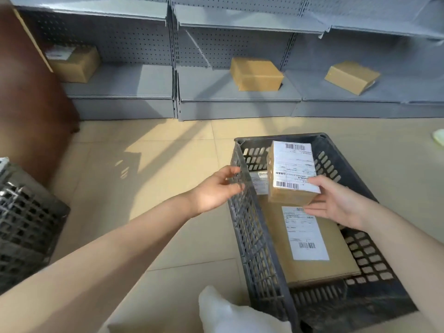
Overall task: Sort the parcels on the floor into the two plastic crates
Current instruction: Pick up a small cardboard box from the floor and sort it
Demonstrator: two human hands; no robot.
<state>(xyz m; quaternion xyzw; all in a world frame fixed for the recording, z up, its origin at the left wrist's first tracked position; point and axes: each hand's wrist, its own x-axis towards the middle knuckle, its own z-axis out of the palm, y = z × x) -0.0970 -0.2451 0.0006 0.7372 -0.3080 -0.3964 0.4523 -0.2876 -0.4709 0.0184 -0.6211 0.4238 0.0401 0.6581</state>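
A dark grey plastic crate (247, 227) stands on the floor at centre right. Inside it lies a flat cardboard parcel (336, 260) with a white label, and a smaller labelled parcel (259, 182) shows at the far end. My right hand (336, 205) holds a small cardboard box (290, 179) with a white label on top, above the crate's inside. My left hand (216, 188) hovers at the crate's left rim, fingers spread and empty. A second dark crate (26, 227) sits at the left edge, its contents hidden.
Grey metal shelving (168, 87) lines the back wall, with three cardboard boxes (255, 74) on its lowest shelf. A brown wooden cabinet (28, 97) stands at the left. A white sock (228, 313) shows at the bottom. The floor is beige tile (144, 176).
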